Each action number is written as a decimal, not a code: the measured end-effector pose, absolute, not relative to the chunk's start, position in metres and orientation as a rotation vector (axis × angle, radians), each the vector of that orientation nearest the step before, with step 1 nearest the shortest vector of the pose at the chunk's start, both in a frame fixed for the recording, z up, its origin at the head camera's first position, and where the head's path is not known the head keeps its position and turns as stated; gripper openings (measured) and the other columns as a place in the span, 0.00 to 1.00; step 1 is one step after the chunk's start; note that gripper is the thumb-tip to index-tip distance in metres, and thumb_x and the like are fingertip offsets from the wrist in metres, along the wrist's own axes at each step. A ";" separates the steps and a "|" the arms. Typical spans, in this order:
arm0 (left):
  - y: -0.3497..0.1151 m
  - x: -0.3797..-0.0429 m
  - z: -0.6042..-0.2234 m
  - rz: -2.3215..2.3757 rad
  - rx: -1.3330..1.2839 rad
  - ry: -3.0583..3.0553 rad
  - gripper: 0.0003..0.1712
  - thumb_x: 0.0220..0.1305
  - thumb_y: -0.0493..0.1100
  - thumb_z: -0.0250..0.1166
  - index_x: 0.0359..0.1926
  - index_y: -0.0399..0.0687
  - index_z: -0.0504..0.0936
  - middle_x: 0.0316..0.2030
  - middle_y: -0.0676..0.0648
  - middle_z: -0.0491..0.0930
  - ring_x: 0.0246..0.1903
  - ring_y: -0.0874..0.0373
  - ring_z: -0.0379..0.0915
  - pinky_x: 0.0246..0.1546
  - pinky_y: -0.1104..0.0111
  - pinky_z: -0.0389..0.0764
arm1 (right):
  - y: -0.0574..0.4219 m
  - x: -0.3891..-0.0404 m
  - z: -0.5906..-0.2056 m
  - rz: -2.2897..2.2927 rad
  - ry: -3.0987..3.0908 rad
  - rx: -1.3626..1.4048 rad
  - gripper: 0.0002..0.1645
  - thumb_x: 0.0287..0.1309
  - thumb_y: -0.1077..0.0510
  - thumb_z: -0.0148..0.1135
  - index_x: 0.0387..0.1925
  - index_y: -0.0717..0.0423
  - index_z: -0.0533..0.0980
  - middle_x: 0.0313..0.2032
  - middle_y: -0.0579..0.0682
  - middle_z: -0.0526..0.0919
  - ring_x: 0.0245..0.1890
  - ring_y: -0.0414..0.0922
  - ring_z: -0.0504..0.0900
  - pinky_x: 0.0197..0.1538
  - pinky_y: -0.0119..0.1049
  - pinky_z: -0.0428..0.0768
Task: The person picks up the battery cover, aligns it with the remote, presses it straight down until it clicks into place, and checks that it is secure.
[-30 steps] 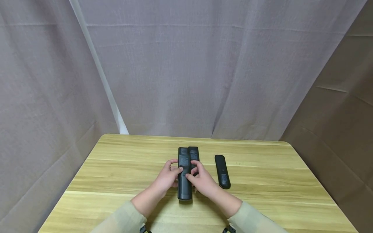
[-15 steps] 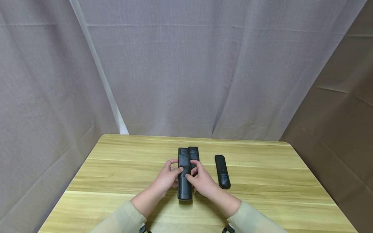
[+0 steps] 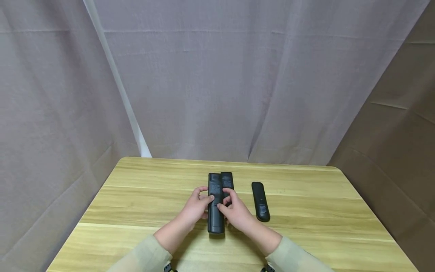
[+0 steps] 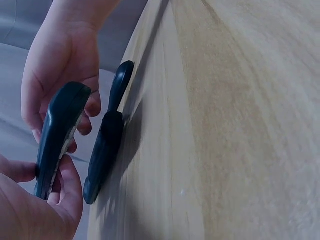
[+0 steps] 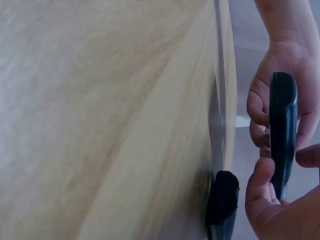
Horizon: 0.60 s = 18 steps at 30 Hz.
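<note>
Both hands hold a long black remote control (image 3: 215, 219) above the table, its back with printed label facing up. The left hand (image 3: 194, 207) grips its left side, thumb on the back and fingers beneath. From the right, the right hand (image 3: 237, 212) pinches it, thumb near a small slot on the back and fingers at the edge. In the left wrist view the remote (image 4: 59, 117) is raised off the wood, buttons facing down. A second black remote (image 3: 227, 180) lies on the table just behind, partly hidden by the held one and the right hand.
A third, slimmer black remote (image 3: 260, 202) lies on the wooden table (image 3: 316, 211) to the right, back up. Grey cloth curtains (image 3: 204, 83) hang behind the table's far edge, and a brown cloth (image 3: 401, 151) hangs on the right.
The view has shifted very slightly. Both hands keep the same grip on the remote, and the other remotes stay where they lay.
</note>
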<state>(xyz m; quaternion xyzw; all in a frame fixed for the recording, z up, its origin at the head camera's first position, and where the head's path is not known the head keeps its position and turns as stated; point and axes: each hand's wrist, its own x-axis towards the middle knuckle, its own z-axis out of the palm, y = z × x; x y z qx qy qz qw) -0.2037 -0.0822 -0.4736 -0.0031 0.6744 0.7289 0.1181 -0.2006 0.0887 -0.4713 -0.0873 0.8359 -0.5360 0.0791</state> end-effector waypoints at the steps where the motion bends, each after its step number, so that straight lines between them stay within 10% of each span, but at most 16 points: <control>1: -0.082 -0.204 -0.474 2.131 -0.011 1.975 0.31 0.72 0.43 0.57 0.69 0.40 0.57 0.49 0.37 0.78 0.36 0.53 0.81 0.31 0.59 0.84 | 0.089 -0.200 -0.471 -1.610 2.500 -0.257 0.35 0.65 0.58 0.61 0.69 0.59 0.59 0.41 0.54 0.73 0.24 0.46 0.77 0.23 0.39 0.79; 18: -0.105 -0.219 -0.474 2.120 -0.062 2.058 0.29 0.71 0.41 0.58 0.68 0.38 0.59 0.48 0.34 0.75 0.34 0.51 0.81 0.30 0.57 0.84 | 0.121 -0.189 -0.466 -1.660 2.455 -0.267 0.23 0.67 0.63 0.56 0.62 0.63 0.68 0.37 0.52 0.74 0.25 0.53 0.78 0.24 0.44 0.79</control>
